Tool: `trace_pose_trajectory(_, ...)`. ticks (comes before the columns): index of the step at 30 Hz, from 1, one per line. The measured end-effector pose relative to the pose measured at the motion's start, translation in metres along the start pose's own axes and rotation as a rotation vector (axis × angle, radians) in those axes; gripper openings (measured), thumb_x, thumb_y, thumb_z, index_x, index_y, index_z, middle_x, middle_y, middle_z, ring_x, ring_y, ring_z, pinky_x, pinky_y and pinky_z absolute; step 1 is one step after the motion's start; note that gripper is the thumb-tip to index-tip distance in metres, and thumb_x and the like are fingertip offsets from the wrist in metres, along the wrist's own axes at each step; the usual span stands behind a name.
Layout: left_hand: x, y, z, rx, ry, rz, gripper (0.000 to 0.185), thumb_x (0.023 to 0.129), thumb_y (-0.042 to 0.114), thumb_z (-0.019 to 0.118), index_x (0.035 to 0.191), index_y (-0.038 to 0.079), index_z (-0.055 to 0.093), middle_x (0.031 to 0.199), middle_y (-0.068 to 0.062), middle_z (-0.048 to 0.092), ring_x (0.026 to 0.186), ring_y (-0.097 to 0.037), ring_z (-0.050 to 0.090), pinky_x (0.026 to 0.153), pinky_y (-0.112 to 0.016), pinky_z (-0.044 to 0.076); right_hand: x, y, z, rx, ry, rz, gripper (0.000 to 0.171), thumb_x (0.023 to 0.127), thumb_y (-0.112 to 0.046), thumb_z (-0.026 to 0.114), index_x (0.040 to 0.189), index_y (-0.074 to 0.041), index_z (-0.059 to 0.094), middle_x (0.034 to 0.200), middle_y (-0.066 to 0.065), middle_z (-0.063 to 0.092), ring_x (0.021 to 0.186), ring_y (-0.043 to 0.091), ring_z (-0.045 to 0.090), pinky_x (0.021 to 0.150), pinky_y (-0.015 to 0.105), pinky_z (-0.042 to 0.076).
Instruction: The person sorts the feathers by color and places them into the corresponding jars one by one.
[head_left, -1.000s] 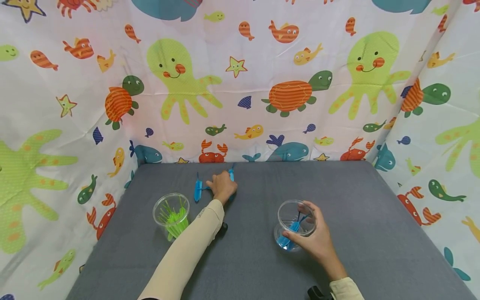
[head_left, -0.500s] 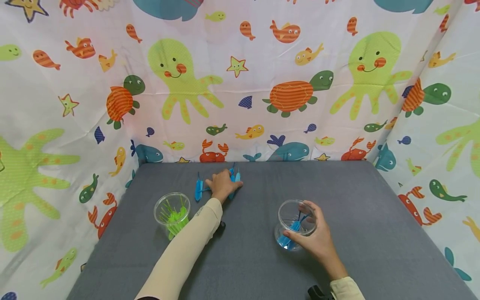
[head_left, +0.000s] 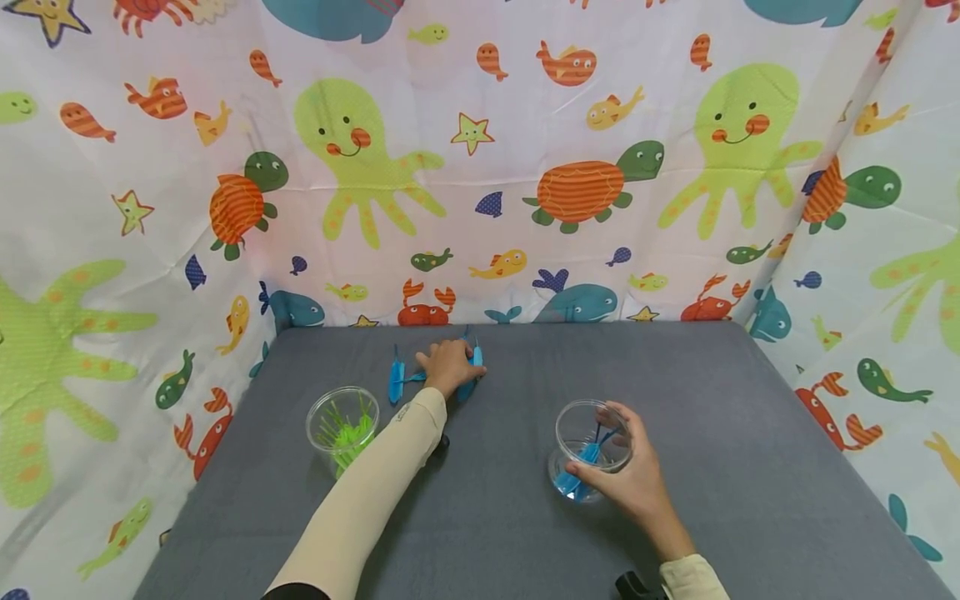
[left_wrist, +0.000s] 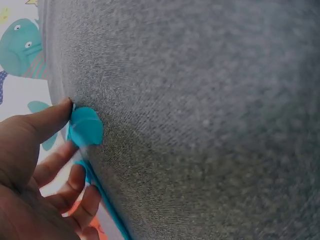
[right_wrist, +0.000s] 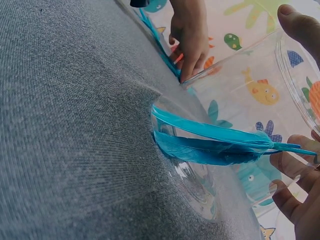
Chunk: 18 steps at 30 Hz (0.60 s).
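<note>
On the grey table cloth (head_left: 517,533), a blue feather (left_wrist: 86,127) is pinched btwn thumb and index fingertip of the L hand (head_left: 447,367), near the far edge; the other fingers are seen bent and slightly apart. Just to the L of this hand, other blue feathers (head_left: 396,382) are laid on the cloth, approx. in one group. By the R hand (head_left: 637,467), a clear plastic cup (head_left: 562,454) is held upright near its rim, w/ thumb on the near side and fingers clamped round the far side. Inside it, two blue feathers (right_wrist: 215,127) are leaned, quills up. Near the L forearm, a 2nd clear cup (head_left: 313,429) is placed, filled w/ green feathers (head_left: 351,440). Behind, a white curtain (head_left: 480,183) is printed w/ sea animals, e.g. octopuses, turtles, crabs.
</note>
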<state>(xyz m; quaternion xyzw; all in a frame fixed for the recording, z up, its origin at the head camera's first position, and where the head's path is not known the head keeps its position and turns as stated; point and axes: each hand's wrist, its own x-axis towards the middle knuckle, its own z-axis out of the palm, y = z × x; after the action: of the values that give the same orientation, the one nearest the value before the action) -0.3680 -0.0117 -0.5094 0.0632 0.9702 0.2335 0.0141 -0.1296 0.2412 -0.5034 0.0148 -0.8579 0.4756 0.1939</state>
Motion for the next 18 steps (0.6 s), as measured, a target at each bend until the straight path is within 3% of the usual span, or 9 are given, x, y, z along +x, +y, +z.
trace_pose_trajectory(4, 0.002, 0.0009, 0.0014, -0.009, -0.008, 0.012, 0.015, 0.088, 0.031, 0.08, 0.087, 0.017, 0.074, 0.095, -0.005, 0.071, 0.099, -0.03, 0.055, 0.095, -0.06, 0.027, 0.0, -0.0007, 0.0001, -0.006, -0.005, 0.006, 0.099, 0.069, -0.025, 0.096, 0.15, -0.017, 0.04, 0.144, 0.006, 0.06, 0.131, 0.021, 0.056, 0.098, 0.033, 0.043)
trace_pose_trajectory(11, 0.0035, -0.0014, 0.0071, -0.053, 0.044, 0.022, 0.01, 0.091, 0.026, 0.077, 0.098, 0.018, 0.078, 0.102, -0.003, 0.076, 0.099, -0.027, 0.064, 0.099, -0.063, 0.028, -0.0002, -0.002, -0.0003, -0.006, -0.014, 0.012, 0.099, 0.069, -0.026, 0.096, 0.15, -0.016, 0.04, 0.144, 0.01, 0.06, 0.131, 0.023, 0.057, 0.099, 0.037, 0.044)
trace_pose_trajectory(18, -0.002, -0.0029, 0.0036, -0.196, 0.076, 0.056, 0.008, 0.09, 0.026, 0.079, 0.089, 0.019, 0.079, 0.094, -0.002, 0.076, 0.095, -0.025, 0.067, 0.104, -0.068, 0.026, -0.0007, -0.0012, -0.0011, 0.003, -0.012, 0.012, 0.099, 0.07, -0.026, 0.096, 0.15, -0.018, 0.04, 0.144, 0.008, 0.059, 0.132, 0.023, 0.056, 0.1, 0.038, 0.044)
